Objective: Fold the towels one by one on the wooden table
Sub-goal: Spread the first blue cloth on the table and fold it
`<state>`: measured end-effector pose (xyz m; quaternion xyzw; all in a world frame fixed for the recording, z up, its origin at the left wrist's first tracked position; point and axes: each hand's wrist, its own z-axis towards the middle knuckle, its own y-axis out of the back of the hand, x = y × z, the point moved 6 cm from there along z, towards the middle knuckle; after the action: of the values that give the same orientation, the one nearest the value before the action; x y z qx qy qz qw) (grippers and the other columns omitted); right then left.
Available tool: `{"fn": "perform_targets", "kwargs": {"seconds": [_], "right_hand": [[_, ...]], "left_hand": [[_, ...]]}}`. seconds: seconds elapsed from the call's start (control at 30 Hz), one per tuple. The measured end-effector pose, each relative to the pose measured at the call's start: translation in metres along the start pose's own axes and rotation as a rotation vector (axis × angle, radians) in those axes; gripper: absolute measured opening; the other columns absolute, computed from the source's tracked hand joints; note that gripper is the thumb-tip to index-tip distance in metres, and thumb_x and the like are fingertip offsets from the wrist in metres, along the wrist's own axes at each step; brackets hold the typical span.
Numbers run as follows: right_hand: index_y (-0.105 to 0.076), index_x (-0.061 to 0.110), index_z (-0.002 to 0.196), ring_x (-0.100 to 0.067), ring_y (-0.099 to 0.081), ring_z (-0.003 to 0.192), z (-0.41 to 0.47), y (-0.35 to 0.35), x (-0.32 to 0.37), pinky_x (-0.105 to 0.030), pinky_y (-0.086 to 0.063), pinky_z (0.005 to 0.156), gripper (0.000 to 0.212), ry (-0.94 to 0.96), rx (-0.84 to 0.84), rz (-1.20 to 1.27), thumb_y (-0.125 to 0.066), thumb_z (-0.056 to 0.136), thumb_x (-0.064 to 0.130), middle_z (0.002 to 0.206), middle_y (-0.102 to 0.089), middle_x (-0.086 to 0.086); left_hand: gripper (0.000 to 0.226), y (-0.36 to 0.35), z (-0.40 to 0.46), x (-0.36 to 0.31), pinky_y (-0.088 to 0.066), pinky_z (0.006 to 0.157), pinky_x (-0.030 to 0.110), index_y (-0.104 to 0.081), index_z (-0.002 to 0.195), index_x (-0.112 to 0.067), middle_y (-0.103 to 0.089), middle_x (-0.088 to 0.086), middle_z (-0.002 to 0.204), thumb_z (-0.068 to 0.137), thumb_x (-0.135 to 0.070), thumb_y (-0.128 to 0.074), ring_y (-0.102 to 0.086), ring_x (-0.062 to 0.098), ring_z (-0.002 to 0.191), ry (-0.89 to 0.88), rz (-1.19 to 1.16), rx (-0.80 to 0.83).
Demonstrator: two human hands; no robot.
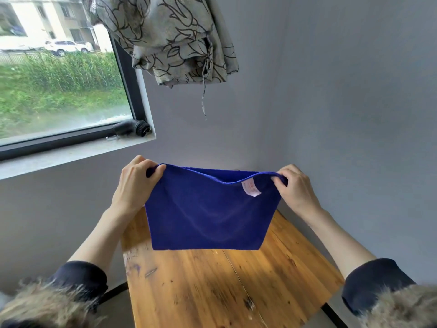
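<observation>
A dark blue towel [208,214] hangs in the air above the wooden table [212,287], doubled over with its two top edges side by side. A small white label shows near its upper right corner. My left hand [137,183] pinches the upper left corner. My right hand [295,185] pinches the upper right corner. The towel's lower edge hangs just above the far part of the table, and I cannot tell whether it touches the wood.
The table stands in a corner of grey walls. A window with a sill [71,152] is at the left, a black brush head [134,127] on it. A patterned curtain [175,36] hangs bunched above.
</observation>
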<state>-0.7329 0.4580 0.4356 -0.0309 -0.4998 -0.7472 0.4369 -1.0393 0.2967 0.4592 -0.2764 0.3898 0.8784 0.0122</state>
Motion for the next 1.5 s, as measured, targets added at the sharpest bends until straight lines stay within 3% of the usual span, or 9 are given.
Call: {"fn": "perform_targets", "kwargs": {"seconds": [0.17,0.43,0.57,0.73,0.83,0.97,1.07,1.2,1.5], "right_hand": [[-0.066,-0.005,0.088,-0.022,-0.055,0.081,0.002,0.001,-0.004,-0.017,-0.036,0.072,0.014,0.012,0.003,0.006,-0.053,0.084,-0.005,0.093,-0.061,-0.013],[-0.070,0.003,0.086,-0.015,-0.055,0.077,0.003,-0.005,-0.022,-0.003,-0.040,0.060,0.021,-0.243,0.033,0.288,-0.051,0.081,-0.006,0.089,-0.064,-0.005],[-0.070,0.001,0.089,-0.014,-0.053,0.079,-0.003,-0.011,-0.016,-0.001,-0.036,0.064,0.024,-0.091,0.164,0.130,-0.050,0.081,-0.009,0.094,-0.063,-0.006],[-0.069,-0.003,0.097,-0.014,-0.052,0.086,-0.008,-0.018,-0.009,-0.015,-0.038,0.074,0.024,0.009,0.198,0.037,-0.049,0.084,-0.010,0.102,-0.063,-0.011],[-0.070,0.000,0.092,-0.016,-0.057,0.088,-0.009,-0.012,-0.011,-0.027,-0.049,0.079,0.024,-0.125,0.071,0.216,-0.049,0.083,-0.009,0.099,-0.065,-0.009],[-0.070,0.009,0.088,-0.010,-0.062,0.087,-0.010,-0.012,-0.019,-0.015,-0.049,0.078,0.025,-0.333,0.061,0.592,-0.048,0.088,-0.003,0.097,-0.069,-0.009],[-0.071,0.005,0.085,-0.021,-0.063,0.089,-0.011,-0.017,-0.020,-0.032,-0.050,0.087,0.023,-0.391,0.098,0.837,-0.050,0.093,0.006,0.092,-0.070,-0.015],[-0.072,0.002,0.079,-0.017,-0.066,0.078,-0.011,-0.019,-0.017,-0.024,-0.054,0.074,0.024,-0.452,0.103,1.113,-0.052,0.091,0.003,0.081,-0.072,-0.010],[-0.068,0.001,0.083,-0.016,-0.068,0.076,-0.008,-0.015,-0.030,-0.023,-0.056,0.070,0.014,-0.539,0.067,1.210,-0.056,0.085,-0.005,0.078,-0.073,-0.008]], "left_hand": [[0.012,0.001,0.002,0.006,-0.033,0.072,0.025,-0.071,0.091,-0.003,-0.053,0.002,0.085,0.087,-0.009,-0.061,-0.049,0.020,0.073,-0.058,0.034,0.143],[0.017,0.009,0.001,0.018,-0.039,0.073,0.025,-0.072,0.097,-0.008,-0.059,0.001,0.089,0.087,-0.003,-0.060,-0.054,0.021,0.077,-0.003,-0.089,0.171],[0.014,0.019,0.001,0.022,-0.040,0.064,0.006,-0.073,0.094,-0.011,-0.063,0.005,0.088,0.084,-0.005,-0.065,-0.057,0.003,0.073,0.054,-0.259,0.114],[0.013,0.026,0.003,0.022,-0.043,0.065,0.005,-0.070,0.090,-0.018,-0.065,0.002,0.087,0.083,-0.007,-0.067,-0.056,-0.007,0.071,0.084,-0.361,0.048],[0.011,0.031,0.005,0.030,-0.045,0.065,0.005,-0.071,0.083,-0.022,-0.069,-0.004,0.084,0.081,-0.012,-0.070,-0.058,-0.006,0.069,0.146,-0.440,-0.007],[0.019,0.035,0.005,0.039,-0.046,0.065,0.006,-0.070,0.078,-0.032,-0.070,-0.020,0.075,0.082,-0.013,-0.069,-0.060,-0.005,0.070,0.199,-0.527,-0.041],[0.020,0.038,0.005,0.040,-0.046,0.066,0.005,-0.070,0.077,-0.033,-0.069,-0.023,0.075,0.081,-0.013,-0.069,-0.061,-0.006,0.071,0.201,-0.554,-0.069],[0.020,0.038,0.005,0.041,-0.046,0.066,0.005,-0.070,0.077,-0.032,-0.069,-0.023,0.075,0.080,-0.013,-0.070,-0.061,-0.006,0.069,0.204,-0.560,-0.075],[0.019,0.032,-0.001,0.048,-0.049,0.068,0.007,-0.070,0.078,-0.028,-0.070,-0.022,0.071,0.082,-0.009,-0.068,-0.061,-0.005,0.067,0.215,-0.546,0.008]]}}
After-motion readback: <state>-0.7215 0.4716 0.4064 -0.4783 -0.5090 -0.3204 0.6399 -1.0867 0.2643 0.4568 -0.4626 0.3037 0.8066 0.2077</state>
